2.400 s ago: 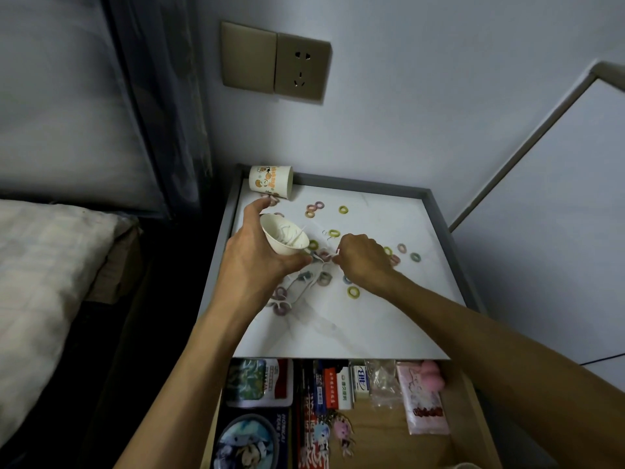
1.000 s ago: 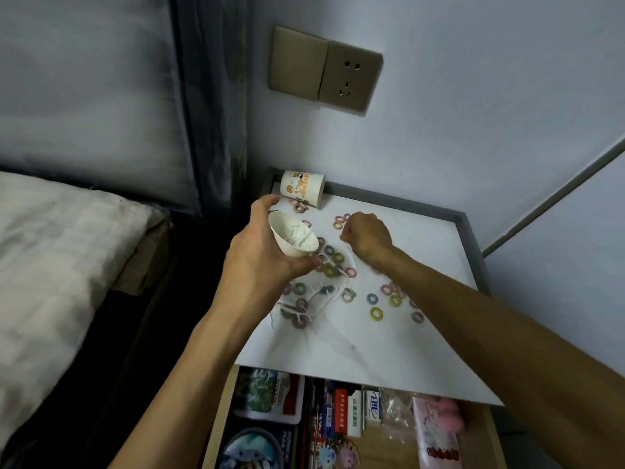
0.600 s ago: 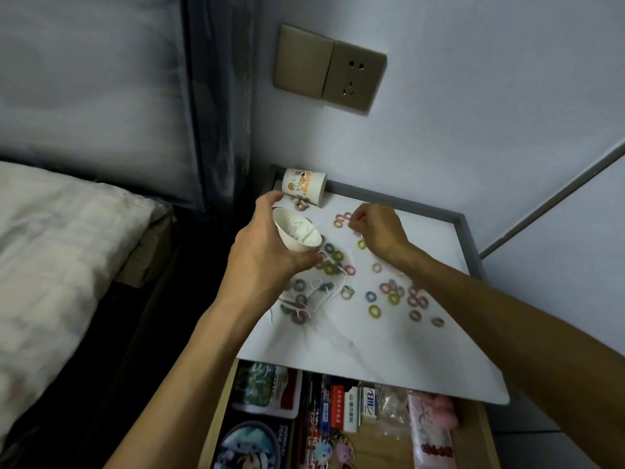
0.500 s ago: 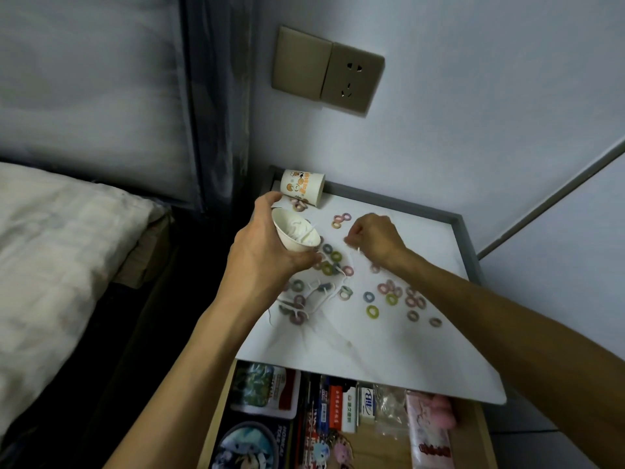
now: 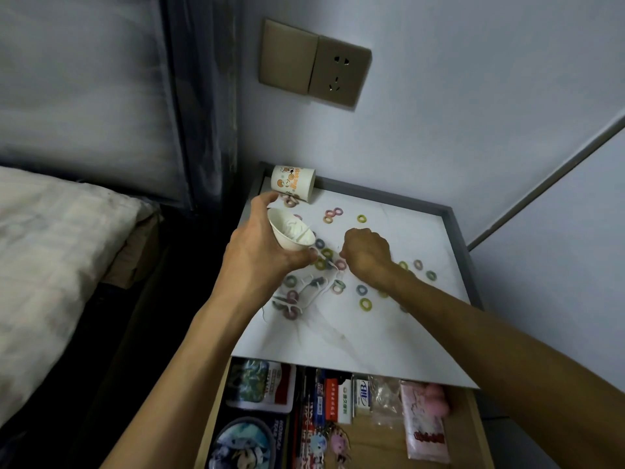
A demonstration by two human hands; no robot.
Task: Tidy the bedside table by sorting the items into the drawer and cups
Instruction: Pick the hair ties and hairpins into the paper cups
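Observation:
My left hand (image 5: 257,262) grips a white paper cup (image 5: 287,231), tilted to the right, with white floss picks inside. Just right of it, my right hand (image 5: 367,257) hovers knuckles-up over the bedside table (image 5: 372,340), its curled fingertips pinching what looks like a thin white floss pick. More floss picks (image 5: 304,292) lie tangled below the cup. Several small coloured rings (image 5: 365,303) are scattered across the white top. A printed paper cup (image 5: 293,183) lies on its side at the back left corner. The drawer (image 5: 378,445) stands open below the front edge.
The drawer holds boxes, pens, keychains and a pink packet (image 5: 424,421). A grey raised rim (image 5: 458,252) borders the table's back and right. A bed with a pillow (image 5: 50,265) lies to the left, and a wall socket (image 5: 314,62) sits above.
My right hand went to the back of the table, then came forward again to just beside the cup. My left hand has kept the cup in about the same place.

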